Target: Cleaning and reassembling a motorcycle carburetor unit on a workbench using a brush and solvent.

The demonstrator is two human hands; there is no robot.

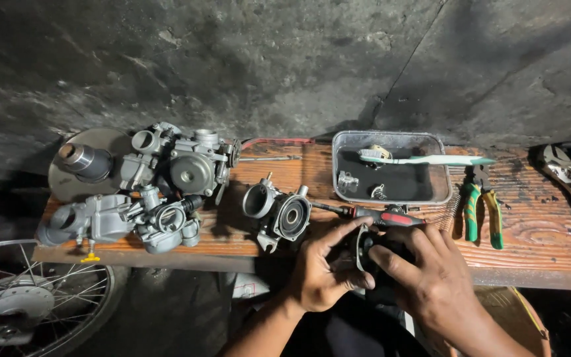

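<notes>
Workbench, dim light, dark rough wall behind. The person sits at the near edge of a worn wooden plank bench (536, 244).

Both hands are closed around one small dark carburetor part with a thin metal ring or gasket edge (365, 246), held just off the near edge of the bench, over the lap. Left hand (322, 274) cups it from the left, thumb and forefinger curled up onto the rim. Right hand (431, 277) grips from the right, fingers folded over the top. Most of the part is hidden by the fingers; what it is exactly, I cannot tell.

Just beyond the hands: a red-and-black handled screwdriver (381, 217) lying flat, and a grey cast-metal carburetor body with a round opening (279, 213). Farther left, a cluster of similar grey carburetors (166, 192). Behind, a clear rectangular plastic tray of dark liquid (441, 197) with a white-and-green toothbrush (424, 158) across it and small metal bits soaking. Green-handled pliers (484, 208) to the right. A spoked wheel (28, 297) low left.

Risks, as I judge them: the part is held beyond the bench edge, so a slip drops it to the dark floor. The ring could bend or pop loose under thumb pressure. An elbow could jog the tray and spill it.
</notes>
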